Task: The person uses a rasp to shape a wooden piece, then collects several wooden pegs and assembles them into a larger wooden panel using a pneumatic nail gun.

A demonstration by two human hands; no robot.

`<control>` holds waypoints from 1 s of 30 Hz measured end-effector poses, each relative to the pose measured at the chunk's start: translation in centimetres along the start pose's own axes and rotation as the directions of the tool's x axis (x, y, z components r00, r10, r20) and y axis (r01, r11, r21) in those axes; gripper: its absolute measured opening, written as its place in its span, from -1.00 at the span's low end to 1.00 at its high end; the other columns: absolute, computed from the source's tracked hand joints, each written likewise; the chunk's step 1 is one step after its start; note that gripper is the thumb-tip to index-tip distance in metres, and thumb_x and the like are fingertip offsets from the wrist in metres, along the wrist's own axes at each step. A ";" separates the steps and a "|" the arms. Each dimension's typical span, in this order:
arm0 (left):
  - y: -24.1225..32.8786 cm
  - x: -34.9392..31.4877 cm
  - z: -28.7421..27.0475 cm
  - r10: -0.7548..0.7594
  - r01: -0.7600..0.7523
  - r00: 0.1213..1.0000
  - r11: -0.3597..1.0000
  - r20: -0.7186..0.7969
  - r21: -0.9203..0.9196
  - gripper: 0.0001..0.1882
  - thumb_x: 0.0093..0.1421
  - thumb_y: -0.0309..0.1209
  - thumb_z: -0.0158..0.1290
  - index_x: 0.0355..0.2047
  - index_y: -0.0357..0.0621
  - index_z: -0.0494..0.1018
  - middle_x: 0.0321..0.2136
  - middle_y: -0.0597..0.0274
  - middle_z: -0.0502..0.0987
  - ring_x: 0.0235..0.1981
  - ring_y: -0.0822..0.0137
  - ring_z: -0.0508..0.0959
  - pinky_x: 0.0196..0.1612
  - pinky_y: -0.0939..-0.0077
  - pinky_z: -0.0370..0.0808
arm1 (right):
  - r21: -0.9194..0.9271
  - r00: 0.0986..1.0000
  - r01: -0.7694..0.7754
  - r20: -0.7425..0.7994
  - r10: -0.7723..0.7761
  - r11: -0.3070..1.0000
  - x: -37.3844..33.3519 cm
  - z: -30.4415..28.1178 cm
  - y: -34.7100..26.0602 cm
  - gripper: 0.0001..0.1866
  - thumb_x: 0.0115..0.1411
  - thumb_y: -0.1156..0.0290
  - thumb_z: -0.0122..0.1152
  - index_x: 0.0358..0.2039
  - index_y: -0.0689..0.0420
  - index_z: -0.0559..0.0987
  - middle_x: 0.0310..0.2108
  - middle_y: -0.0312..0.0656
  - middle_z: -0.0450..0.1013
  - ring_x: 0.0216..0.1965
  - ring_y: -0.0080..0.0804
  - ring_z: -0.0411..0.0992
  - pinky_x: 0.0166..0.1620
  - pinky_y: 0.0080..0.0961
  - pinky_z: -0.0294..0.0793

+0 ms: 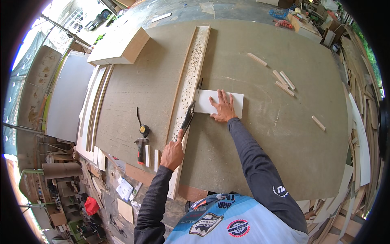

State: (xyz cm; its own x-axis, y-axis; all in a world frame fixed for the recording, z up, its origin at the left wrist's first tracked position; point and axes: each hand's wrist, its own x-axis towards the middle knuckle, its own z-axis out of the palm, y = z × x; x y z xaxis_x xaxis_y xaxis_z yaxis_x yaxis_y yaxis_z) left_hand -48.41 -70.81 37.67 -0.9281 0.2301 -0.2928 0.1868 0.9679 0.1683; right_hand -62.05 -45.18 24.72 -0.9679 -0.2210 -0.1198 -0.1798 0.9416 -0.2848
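Note:
My left hand (172,155) is closed round the near end of a long black tool (188,116), its index finger stretched along it. The tool's far end meets the left edge of a small white board (204,106); its exact kind is unclear. My right hand (224,108) lies on that board, fingers spread and pressing down. Beneath the tool runs a long narrow plank (194,57) with a raised edge strip and many small holes or pits. A thin dark piece (200,83) sticks up at the board's far left corner.
On the table (284,142) at left lie a tape measure (144,130), a hammer (140,151) and two short white strips (157,160). Several wooden sticks (285,90) are scattered right. A white box (119,46) stands far left. Scrap wood (361,122) piles up beyond the right edge.

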 end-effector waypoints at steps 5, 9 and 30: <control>0.6 0.9 -0.7 -0.007 0.007 1.000 1.000 0.004 0.001 -0.15 0.05 -0.61 -0.09 0.42 -0.26 0.00 -0.58 -0.35 0.51 -0.54 -0.24 0.59 -0.36 -0.09 0.53 | 0.007 1.000 -0.004 -0.003 0.004 1.000 0.7 -0.3 0.5 -0.05 0.03 -0.07 0.37 0.42 -0.31 0.18 0.51 0.06 -0.29 0.52 -0.03 -0.35 0.44 0.19 -0.39; 0.7 1.6 -0.7 -0.011 0.011 1.000 1.000 -0.008 0.003 -0.14 0.04 -0.61 -0.09 0.42 -0.24 0.00 -0.57 -0.36 0.52 -0.53 -0.24 0.60 -0.34 -0.09 0.54 | 0.026 1.000 0.008 -0.022 -0.007 1.000 1.5 -0.4 1.0 -0.08 0.02 -0.04 0.36 0.41 -0.31 0.23 0.50 0.07 -0.26 0.52 -0.01 -0.36 0.44 0.20 -0.42; 1.6 4.8 -1.7 -0.058 0.058 0.998 0.998 0.009 0.037 -0.18 0.10 -0.60 -0.09 0.43 -0.16 0.02 -0.53 -0.29 0.54 -0.46 -0.20 0.63 -0.32 -0.07 0.56 | 0.055 1.000 0.001 -0.029 0.001 0.998 4.2 -0.8 2.7 -0.08 0.00 -0.04 0.35 0.40 -0.31 0.24 0.51 0.07 -0.26 0.52 -0.03 -0.36 0.44 0.18 -0.44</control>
State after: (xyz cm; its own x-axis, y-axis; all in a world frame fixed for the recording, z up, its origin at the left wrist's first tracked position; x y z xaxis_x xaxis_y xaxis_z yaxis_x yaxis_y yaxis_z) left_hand -53.06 -68.30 38.11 -0.9344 0.1740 -0.3110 0.1445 0.9827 0.1158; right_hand -66.77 -43.35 24.15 -0.9727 -0.2128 -0.0922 -0.1706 0.9259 -0.3370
